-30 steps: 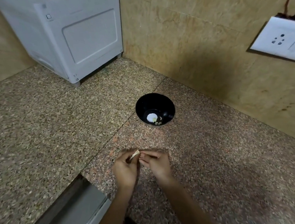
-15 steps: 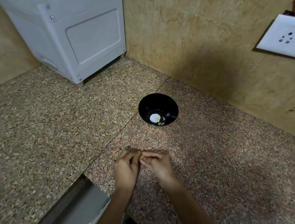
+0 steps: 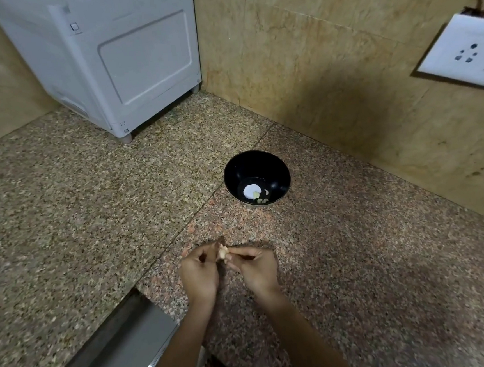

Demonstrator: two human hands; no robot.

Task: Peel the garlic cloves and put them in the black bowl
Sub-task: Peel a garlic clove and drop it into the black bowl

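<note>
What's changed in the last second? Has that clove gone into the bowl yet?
Little. The left hand and right hand keep pinching the garlic clove between them, at the same spot on the counter; it was covered by fingers half a second ago and shows again now. Nothing was let go. The black bowl has not moved and holds the same few peeled cloves.

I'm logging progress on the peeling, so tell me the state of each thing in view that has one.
garlic clove: held above the granite counter, pinched between both hands; peel too small to judge.
left hand: pinches the garlic clove.
right hand: pinches it from the other side.
black bowl: upright on the counter, holding a few peeled pieces.
wall socket: holes empty.
</note>
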